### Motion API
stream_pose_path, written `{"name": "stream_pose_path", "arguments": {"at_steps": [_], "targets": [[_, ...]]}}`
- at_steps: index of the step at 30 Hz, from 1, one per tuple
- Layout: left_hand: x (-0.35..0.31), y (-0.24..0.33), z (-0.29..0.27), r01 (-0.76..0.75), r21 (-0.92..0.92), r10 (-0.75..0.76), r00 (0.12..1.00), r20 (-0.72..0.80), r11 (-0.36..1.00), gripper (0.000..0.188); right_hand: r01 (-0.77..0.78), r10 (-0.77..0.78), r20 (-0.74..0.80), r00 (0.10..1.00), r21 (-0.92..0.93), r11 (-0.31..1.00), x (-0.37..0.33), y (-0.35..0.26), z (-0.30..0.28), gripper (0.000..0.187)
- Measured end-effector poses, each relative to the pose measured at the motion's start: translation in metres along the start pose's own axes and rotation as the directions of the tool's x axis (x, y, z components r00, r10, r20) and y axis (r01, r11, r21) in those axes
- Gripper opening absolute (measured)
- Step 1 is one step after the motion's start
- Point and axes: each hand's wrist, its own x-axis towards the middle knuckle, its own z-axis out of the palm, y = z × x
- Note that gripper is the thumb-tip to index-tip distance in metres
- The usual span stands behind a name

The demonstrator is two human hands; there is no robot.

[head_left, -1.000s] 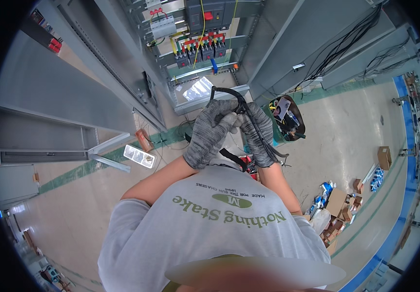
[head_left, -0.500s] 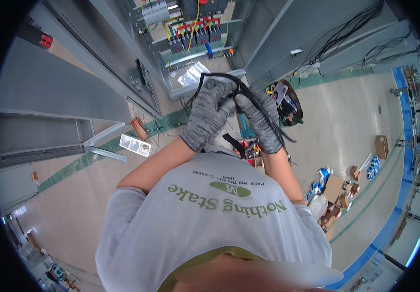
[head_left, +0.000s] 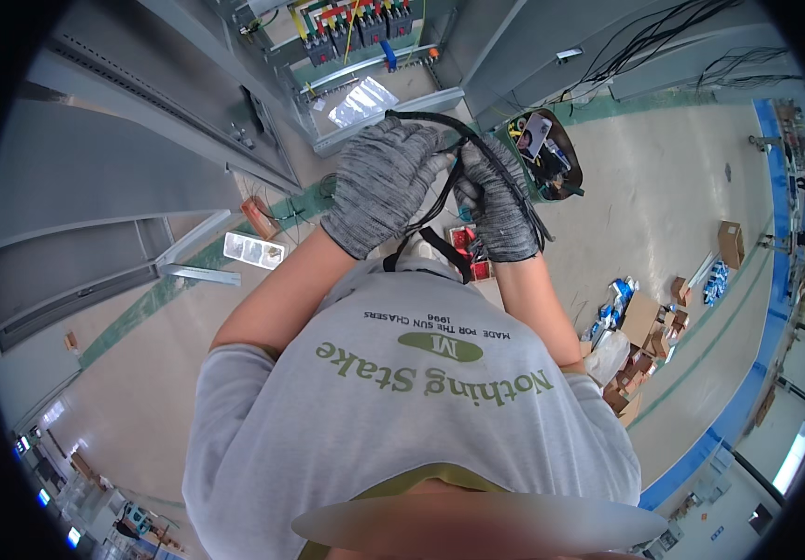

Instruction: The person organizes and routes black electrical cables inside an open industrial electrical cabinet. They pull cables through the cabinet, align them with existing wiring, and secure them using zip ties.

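Before the open cabinet (head_left: pixel 440 101), holding black cables (head_left: pixel 449 120) looped between left hand (head_left: pixel 382 179) and right hand (head_left: pixel 496 198), with fingers of both bent closed around them, apparently to keep strands gathered; cannot see the exact pinch; with a tool bin (head_left: pixel 568 149) near, likely for easy reach.

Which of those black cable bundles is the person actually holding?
The looped bundle between the left hand and right hand; the other bundles are by the grey panels at upper right, with no hand on them.

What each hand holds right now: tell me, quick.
Left hand: closed, holding the black cables.
Right hand: closed, holding the same black cables.
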Motion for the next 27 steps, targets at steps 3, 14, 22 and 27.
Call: {"name": "stream_pose_path", "arguments": {"at_steps": [3,14,22,27], "targets": [[-0.012,0.006,0.004,-0.021,0.254,-0.023,0.986,0.168,0.967,0.022,0.065,-0.071,-0.061,0.996,-0.107,0.992,0.006,0.01,0.001,0.01],[-0.021,0.012,0.0,-0.061,0.377,-0.072,0.942,0.328,0.924,0.022,-0.051,0.063,0.093,0.994,-0.121,0.991,0.03,0.018,0.011,0.015],[-0.034,0.029,-0.02,0.082,0.255,-0.211,0.82,0.532,0.963,0.033,0.036,-0.001,0.122,0.992,-0.284,0.958,0.061,0.017,0.007,0.02],[-0.111,-0.025,-0.013,0.174,0.195,-0.26,0.548,0.795,0.965,0.027,-0.023,0.031,0.111,0.993,-0.073,0.997,0.077,0.011,0.004,0.018]]}}
